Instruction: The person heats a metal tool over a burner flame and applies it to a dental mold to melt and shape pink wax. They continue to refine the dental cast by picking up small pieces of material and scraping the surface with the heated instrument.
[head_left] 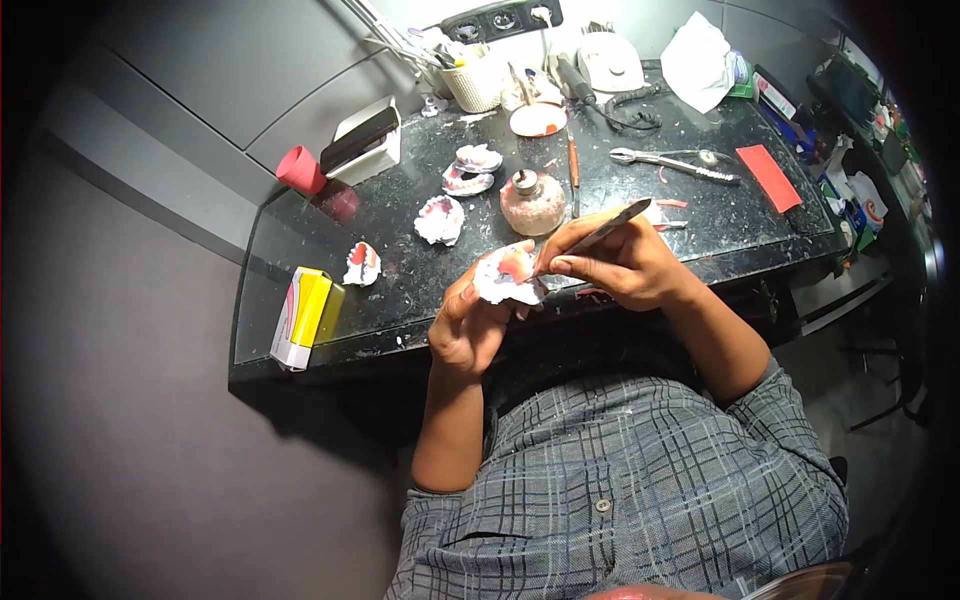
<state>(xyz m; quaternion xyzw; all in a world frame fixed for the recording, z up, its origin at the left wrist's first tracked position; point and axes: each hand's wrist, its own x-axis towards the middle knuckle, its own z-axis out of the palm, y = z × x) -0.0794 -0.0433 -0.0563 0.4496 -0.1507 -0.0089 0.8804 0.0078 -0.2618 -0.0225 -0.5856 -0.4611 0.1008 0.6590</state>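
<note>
My left hand [468, 325] is closed around a white plaster dental cast [496, 285] with pink-red wax on its upper face. In my right hand [625, 262] is a slim dark carving tool [612, 226], held like a pen. Its lower end meets the cast near the wax, though my fingers partly hide the tip. Just beyond the cast stands a round glass spirit burner [533, 203] with a metal cap. More plaster casts lie to the left: one rough piece [440, 220], a stacked pair [472, 170], and a small one with red wax [363, 264].
A yellow and white box [303, 318] sits at the bench's left edge, with a pink cup [301, 171] and white tray [372, 150] behind it. Pliers [672, 163], a red wax sheet [769, 178] and an orange-handled tool [573, 163] lie right. Along the back stands a woven holder [472, 85].
</note>
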